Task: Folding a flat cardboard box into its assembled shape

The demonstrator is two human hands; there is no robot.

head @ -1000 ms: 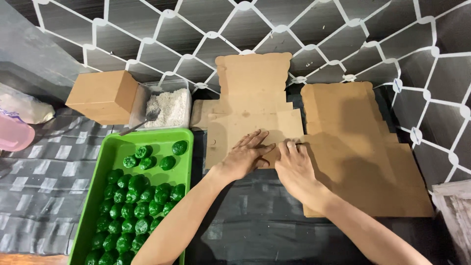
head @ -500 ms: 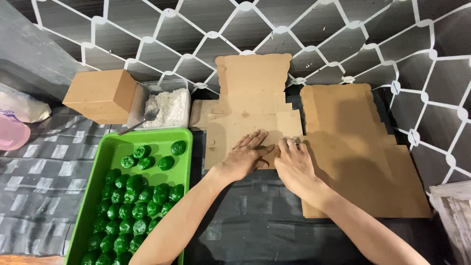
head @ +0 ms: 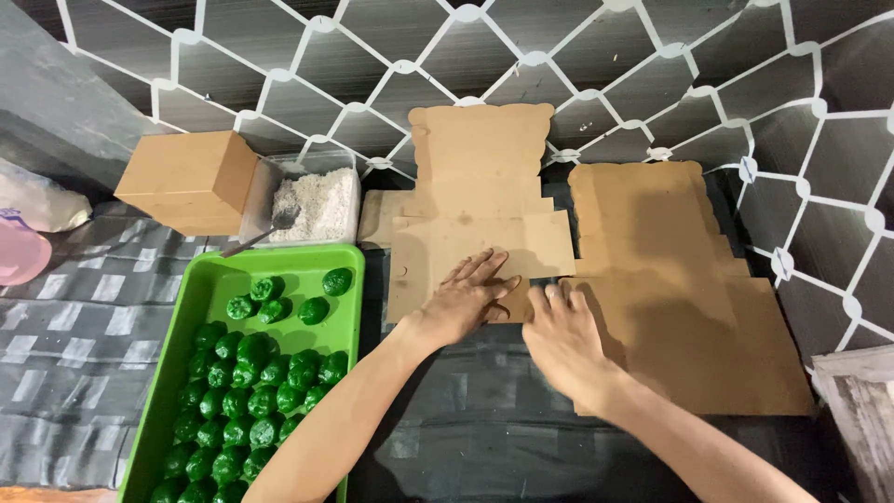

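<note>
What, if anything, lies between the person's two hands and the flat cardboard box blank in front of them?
Nothing visible does. The left hand lies flat on the flat cardboard box blank, and the right hand touches its lower right edge, beside the stack of flat cardboard. The green tray sits off to the left.

A green tray (head: pixel 200 307) holds many dark green balls (head: pixel 250 382). Behind it stands a clear tub (head: pixel 312 205) of white powder with a spoon (head: pixel 256 237) in it, beside a closed brown box (head: pixel 186 182). A pink lid (head: pixel 19 253) lies far left.
</note>
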